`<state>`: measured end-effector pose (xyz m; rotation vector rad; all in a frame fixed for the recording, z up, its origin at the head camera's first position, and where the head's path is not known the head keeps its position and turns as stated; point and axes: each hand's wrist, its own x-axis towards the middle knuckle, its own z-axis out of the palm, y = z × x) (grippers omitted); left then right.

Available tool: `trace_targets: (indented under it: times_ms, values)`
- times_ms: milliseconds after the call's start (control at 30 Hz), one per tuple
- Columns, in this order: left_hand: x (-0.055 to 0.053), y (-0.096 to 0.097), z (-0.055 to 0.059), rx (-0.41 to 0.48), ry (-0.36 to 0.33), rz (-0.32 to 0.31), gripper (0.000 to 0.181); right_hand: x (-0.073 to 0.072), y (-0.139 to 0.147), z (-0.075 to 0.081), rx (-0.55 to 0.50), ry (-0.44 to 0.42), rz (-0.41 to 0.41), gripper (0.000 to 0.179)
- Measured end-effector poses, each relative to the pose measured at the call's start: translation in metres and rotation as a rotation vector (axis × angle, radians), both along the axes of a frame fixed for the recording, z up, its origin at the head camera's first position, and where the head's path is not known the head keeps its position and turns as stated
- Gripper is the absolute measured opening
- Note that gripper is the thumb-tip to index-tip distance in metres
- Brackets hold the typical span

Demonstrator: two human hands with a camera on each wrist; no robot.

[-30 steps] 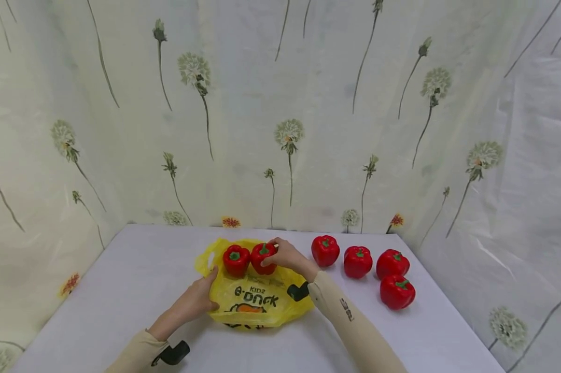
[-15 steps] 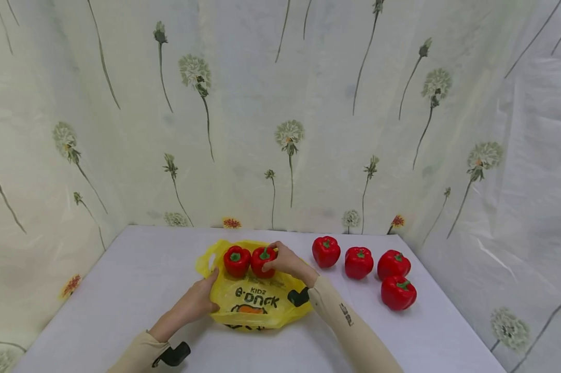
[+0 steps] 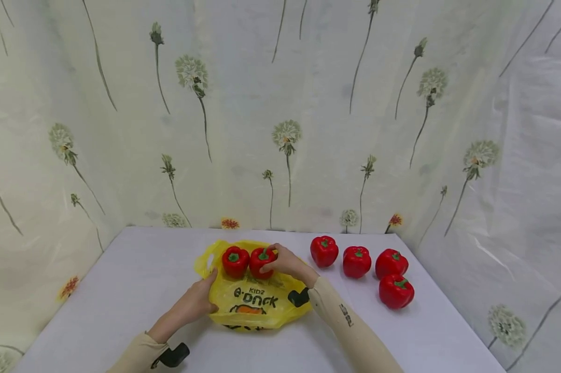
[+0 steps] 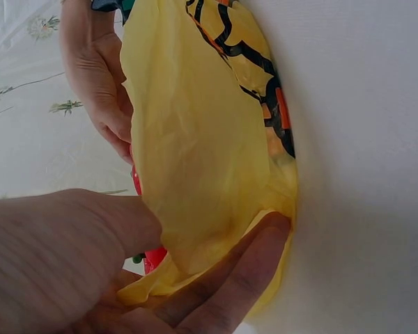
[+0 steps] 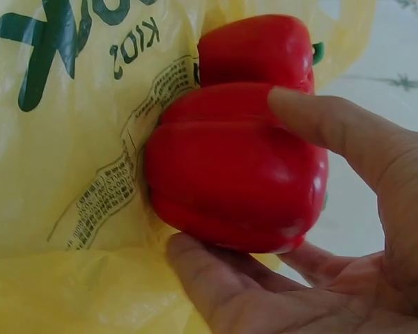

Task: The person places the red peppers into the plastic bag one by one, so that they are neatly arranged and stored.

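Note:
A yellow plastic bag (image 3: 252, 313) with black lettering lies on the table, its near edge raised. Two red bell peppers sit side by side on it: the left pepper (image 3: 236, 261) with its green stem up, and the right pepper (image 3: 260, 265). My right hand (image 3: 285, 260) grips the right pepper; in the right wrist view the thumb (image 5: 313, 115) lies across one side and the fingers (image 5: 216, 278) wrap the other. My left hand (image 3: 197, 298) holds the left side of the bag, thumb and fingers pinching the yellow film (image 4: 202, 160) in the left wrist view.
Several more red bell peppers stand on the white table (image 3: 140, 269) right of the bag: one at the back (image 3: 324, 251), one beside it (image 3: 356, 261), and a close pair, the nearer pepper (image 3: 396, 291) in front. A flowered curtain (image 3: 243, 129) hangs behind the table.
The view shifts slightly. Both hands, the bag and the peppers keep nearly the same places, with my right hand still gripping the right pepper.

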<state>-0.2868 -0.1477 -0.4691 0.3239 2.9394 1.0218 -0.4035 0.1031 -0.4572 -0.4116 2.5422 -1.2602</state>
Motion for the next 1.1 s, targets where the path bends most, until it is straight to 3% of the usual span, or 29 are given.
trace_targets:
  times_ms: [367, 1100]
  values:
    - [0.002, 0.002, 0.003, -0.007, -0.006, 0.001, 0.093, 0.006, 0.007, 0.014, 0.06, -0.012, -0.026, 0.077]
    - [0.001, 0.001, -0.001, 0.003, 0.01, -0.005, 0.093, 0.026, 0.018, 0.034, 0.065, -0.004, 0.008, 0.08]
